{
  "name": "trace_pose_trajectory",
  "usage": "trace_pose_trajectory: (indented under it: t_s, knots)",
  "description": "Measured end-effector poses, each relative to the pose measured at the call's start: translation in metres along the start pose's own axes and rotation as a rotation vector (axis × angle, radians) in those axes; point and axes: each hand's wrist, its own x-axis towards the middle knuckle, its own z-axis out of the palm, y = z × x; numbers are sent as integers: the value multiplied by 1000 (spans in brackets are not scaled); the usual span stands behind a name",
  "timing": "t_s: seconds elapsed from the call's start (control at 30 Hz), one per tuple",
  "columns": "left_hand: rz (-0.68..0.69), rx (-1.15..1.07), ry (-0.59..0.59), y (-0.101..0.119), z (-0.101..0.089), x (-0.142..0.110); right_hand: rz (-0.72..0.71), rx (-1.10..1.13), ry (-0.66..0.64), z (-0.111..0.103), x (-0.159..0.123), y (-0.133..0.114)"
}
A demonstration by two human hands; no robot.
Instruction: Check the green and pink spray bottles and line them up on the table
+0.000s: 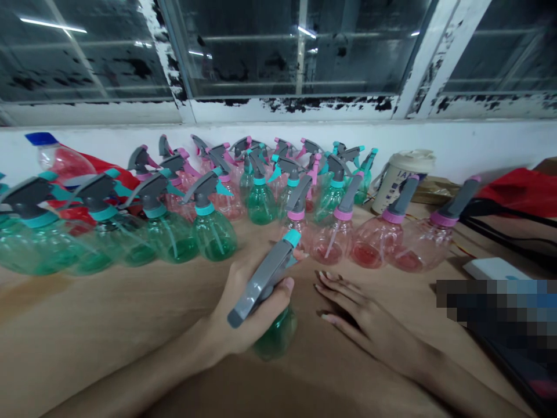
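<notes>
My left hand (pixel 243 313) is closed around the neck of a green spray bottle (pixel 276 334) with a grey trigger head and a turquoise nozzle. The nozzle points away from me and a little right; my fingers partly hide the neck and trigger. To its right, my right hand (pixel 357 313) is apart from the bottle, palm down over the table, fingers stretched and holding nothing. Beyond the hands, a pink spray bottle (pixel 333 241) stands in a row of pink ones. At the left, a green spray bottle (pixel 213 235) ends a row of green ones.
More pink and green spray bottles crowd the wooden table (pixel 165 313) toward the wall. A lidded cup (pixel 395 180), a red bag (pixel 522 191), black straps and a white box (pixel 496 268) are at the right. A blue-capped plastic bottle (pixel 61 157) leans at the far left.
</notes>
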Motion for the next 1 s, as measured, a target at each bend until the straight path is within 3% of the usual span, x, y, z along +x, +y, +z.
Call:
trace_pose_trajectory:
  t_s: [1.0]
  knots:
    - [33, 74, 15, -4, 3, -1, 6, 64, 27, 1, -1, 0]
